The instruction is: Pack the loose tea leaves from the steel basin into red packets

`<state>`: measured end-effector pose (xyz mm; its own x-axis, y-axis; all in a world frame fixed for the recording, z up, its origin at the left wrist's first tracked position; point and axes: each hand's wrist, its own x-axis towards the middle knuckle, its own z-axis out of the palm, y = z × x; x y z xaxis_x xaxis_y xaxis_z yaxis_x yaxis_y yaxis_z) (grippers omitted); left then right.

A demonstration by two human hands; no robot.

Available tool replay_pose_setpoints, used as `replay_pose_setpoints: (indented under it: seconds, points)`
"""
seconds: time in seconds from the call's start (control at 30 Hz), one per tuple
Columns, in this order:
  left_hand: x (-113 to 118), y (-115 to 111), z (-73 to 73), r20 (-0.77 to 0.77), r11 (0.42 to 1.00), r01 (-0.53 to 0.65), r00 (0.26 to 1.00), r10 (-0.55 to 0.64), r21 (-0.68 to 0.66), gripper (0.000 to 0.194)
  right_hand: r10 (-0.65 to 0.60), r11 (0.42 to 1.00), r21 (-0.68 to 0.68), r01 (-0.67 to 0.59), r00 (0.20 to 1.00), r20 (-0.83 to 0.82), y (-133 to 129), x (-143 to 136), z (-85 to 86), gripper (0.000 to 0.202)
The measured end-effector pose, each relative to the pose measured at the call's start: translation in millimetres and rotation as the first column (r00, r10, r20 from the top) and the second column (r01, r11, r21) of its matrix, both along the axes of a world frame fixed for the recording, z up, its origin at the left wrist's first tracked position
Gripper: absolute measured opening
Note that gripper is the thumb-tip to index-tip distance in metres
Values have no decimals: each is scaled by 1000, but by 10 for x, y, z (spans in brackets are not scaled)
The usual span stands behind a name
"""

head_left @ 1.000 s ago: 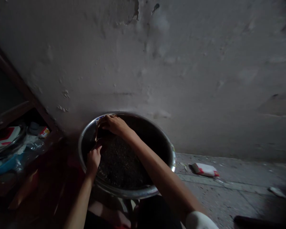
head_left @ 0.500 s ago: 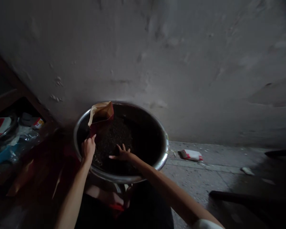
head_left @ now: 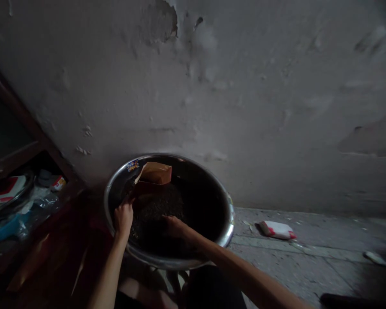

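A wide metal basin holds a heap of dark, loose, crumbly material. Inside its left part is a paper bag, brown within and reddish outside, tilted with its mouth wide open. My left hand is closed on the near left edge of the bag. Low in the basin, my right hand is in the dark material with its fingers curled together. Shadow and the material partly hide those fingertips.
A peeling grey wall stands right behind the basin. On the floor to the right lies a white and red packet. Plastic bags and a blue container sit at the left, beside large dark red bags.
The bag has tipped lower, its mouth turned more toward me. My right hand has gone from spread fingers above the heap to curled fingers in it. The view has tilted up.
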<state>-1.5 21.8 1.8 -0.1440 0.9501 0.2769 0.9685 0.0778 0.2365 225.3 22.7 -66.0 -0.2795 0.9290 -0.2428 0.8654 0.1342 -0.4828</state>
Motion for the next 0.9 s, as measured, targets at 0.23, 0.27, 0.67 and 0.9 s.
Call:
replay_pose_setpoints:
  seconds: [0.23,0.27,0.67,0.9]
  points:
    - [-61,4,-42,48,998,-31,998,29,45,39,-131,971,184,151,984,-117,370,384,788,60]
    - [-64,7,-41,56,998,-31,998,28,47,38,-147,960,218,177,978,-145,419,437,935,57]
    - [-87,9,-34,104,994,46,993,-57,99,41,-72,737,477,478,757,-649,696,114,2237,38]
    - [-115,53,-49,206,998,-7,979,-4,55,38,25,845,490,216,897,-440,652,-484,2026,48]
